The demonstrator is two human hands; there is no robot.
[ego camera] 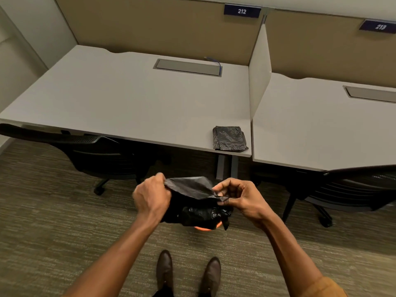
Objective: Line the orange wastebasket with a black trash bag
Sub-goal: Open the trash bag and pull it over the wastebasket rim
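A black trash bag hangs crumpled between both hands over the carpet, in front of the desk. My left hand grips its left top edge with closed fingers. My right hand pinches the right top edge between thumb and fingertips. The bag's lower part droops onto the orange wastebasket, of which only a thin arc of rim shows below the plastic. The rest of the basket is hidden by the bag.
A folded stack of black bags lies at the desk's front right corner. Black office chairs stand at left and right. A white divider separates two desks. My brown shoes stand on the carpet.
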